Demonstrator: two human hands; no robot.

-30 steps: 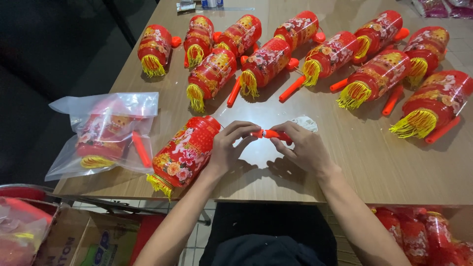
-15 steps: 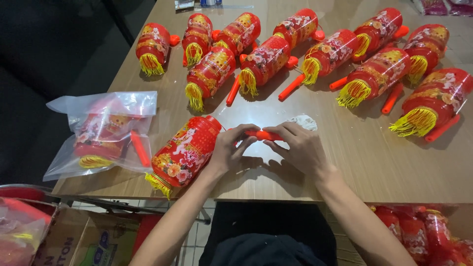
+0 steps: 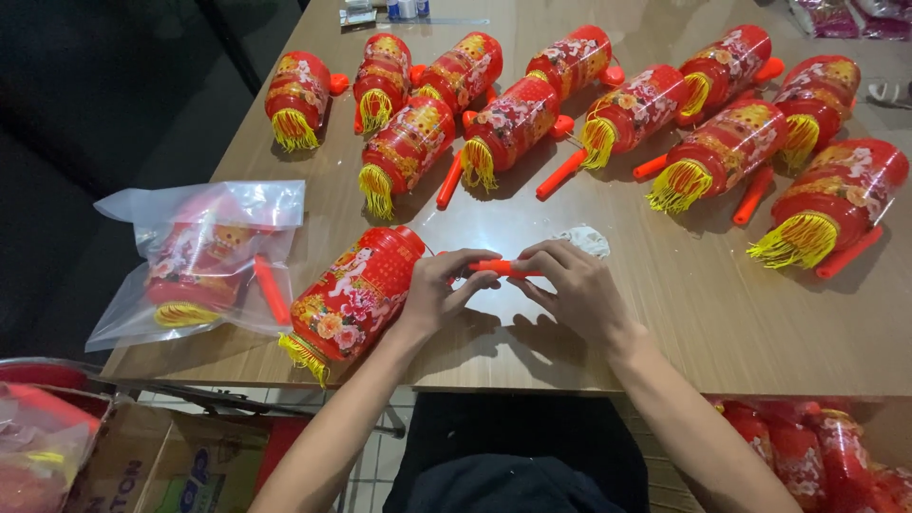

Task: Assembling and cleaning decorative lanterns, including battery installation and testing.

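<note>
**Item in hand: lantern (image 3: 356,290) with handle (image 3: 503,268)**

- Location: near edge of the wooden table (image 3: 665,323), straight in front of the seated person.
- Lantern: red cylinder with flower print, lying on its side. Long axis runs diagonally; yellow fringe points down-left toward the table edge, top end points up-right toward the hands.
- Handle: thin orange stick, lying almost level, pointing right from the lantern's top.
- Left hand (image 3: 439,290): fingers closed round the handle's near end, just beside the lantern's top, palm touching the lantern.
- Right hand (image 3: 575,285): fingertips pinched on the handle's far end.
- Step, as judged: fitting or adjusting the handle at the lantern's top. The joint itself is hidden under the left hand, so whether it is seated cannot be told.
- Next move, as judged: calls for keeping the stick in line with the lantern's axis and steadying the body so it does not roll.

**Others on the table**

- White scrap (image 3: 581,239): just beyond the right hand.
- Bagged lantern (image 3: 204,261): clear plastic, to the left, apart from the hands.
- Finished lanterns (image 3: 627,114): rows across the far half, on their sides, fringes mostly toward the person, orange handles away or alongside.
</note>
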